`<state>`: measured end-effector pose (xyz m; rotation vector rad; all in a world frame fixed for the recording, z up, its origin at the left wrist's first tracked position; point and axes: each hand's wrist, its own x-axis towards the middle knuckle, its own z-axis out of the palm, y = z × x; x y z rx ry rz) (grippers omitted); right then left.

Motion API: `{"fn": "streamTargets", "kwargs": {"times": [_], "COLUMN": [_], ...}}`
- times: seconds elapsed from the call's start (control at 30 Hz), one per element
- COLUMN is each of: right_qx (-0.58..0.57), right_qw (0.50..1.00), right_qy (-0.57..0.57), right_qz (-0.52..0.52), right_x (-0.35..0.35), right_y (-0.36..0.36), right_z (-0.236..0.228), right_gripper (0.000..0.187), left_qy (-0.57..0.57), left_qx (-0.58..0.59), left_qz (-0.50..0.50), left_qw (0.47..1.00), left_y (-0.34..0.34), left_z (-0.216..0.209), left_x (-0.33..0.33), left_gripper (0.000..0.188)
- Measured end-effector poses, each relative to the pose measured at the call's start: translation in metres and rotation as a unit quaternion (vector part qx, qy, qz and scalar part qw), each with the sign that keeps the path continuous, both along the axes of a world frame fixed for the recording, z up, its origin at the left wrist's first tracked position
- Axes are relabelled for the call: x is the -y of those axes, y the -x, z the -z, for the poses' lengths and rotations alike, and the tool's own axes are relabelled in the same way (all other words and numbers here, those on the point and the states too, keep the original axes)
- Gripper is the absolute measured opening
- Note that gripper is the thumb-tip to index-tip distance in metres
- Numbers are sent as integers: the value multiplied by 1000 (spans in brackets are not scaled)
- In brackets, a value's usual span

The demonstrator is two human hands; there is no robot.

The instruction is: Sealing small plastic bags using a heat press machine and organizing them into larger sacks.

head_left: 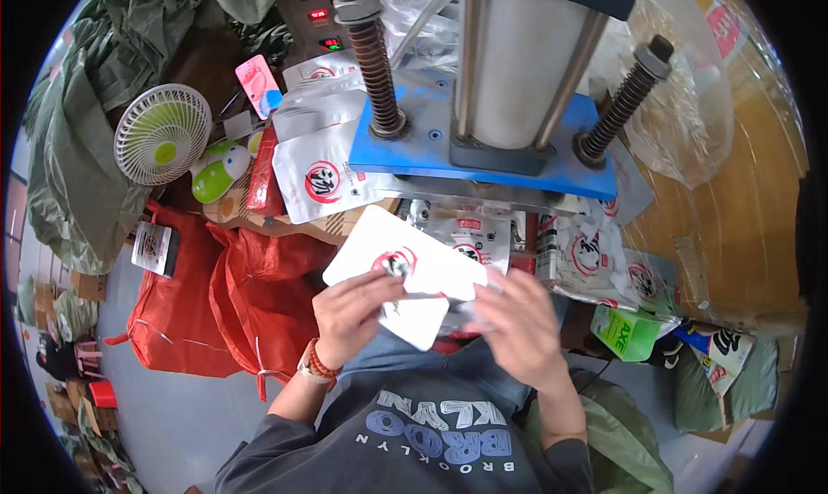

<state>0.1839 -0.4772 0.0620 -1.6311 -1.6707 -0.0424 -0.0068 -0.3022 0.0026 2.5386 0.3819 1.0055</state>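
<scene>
My left hand point(349, 315) is closed on some flat white pouches point(366, 240) with a red round emblem, its fingers lying across the front and the thumb hidden. A lower white piece point(416, 323) sticks out beneath, towards my lap. At the pouches' right end is my right hand point(522, 326), smeared by motion; whether its fingers grip the edge is unclear. Just beyond my hands stands a press with a blue plate point(405, 149), and more silvery printed pouches point(466, 231) lie under it.
Left of the press lie stacked silver pouches point(302, 162), a red wrapped block point(264, 179) and a small white-green fan point(162, 134). Red sacks point(185, 296) sit lower left. A bundle of pouches point(582, 257) and a green packet point(625, 332) are at the right.
</scene>
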Motion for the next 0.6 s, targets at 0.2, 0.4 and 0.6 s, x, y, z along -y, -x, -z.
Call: {"fn": "streamTargets", "kwargs": {"times": [0.2, 0.4, 0.6], "right_qx": [-78, -152, 50], "right_qw": [982, 978, 907], "right_qy": [-93, -44, 6], "right_qz": [-146, 135, 419], "right_x": [8, 6, 34], "right_y": [5, -25, -72], "right_z": [-4, 13, 56], "right_gripper": [44, 61, 32], "left_qy": [103, 625, 730], "left_qx": [-3, -71, 44], "left_qz": [190, 37, 53], "left_qw": [976, 776, 680], "left_y": [-2, -66, -96], "left_z": [-18, 50, 62], "left_x": [20, 19, -2], "left_gripper": [26, 26, 20]}}
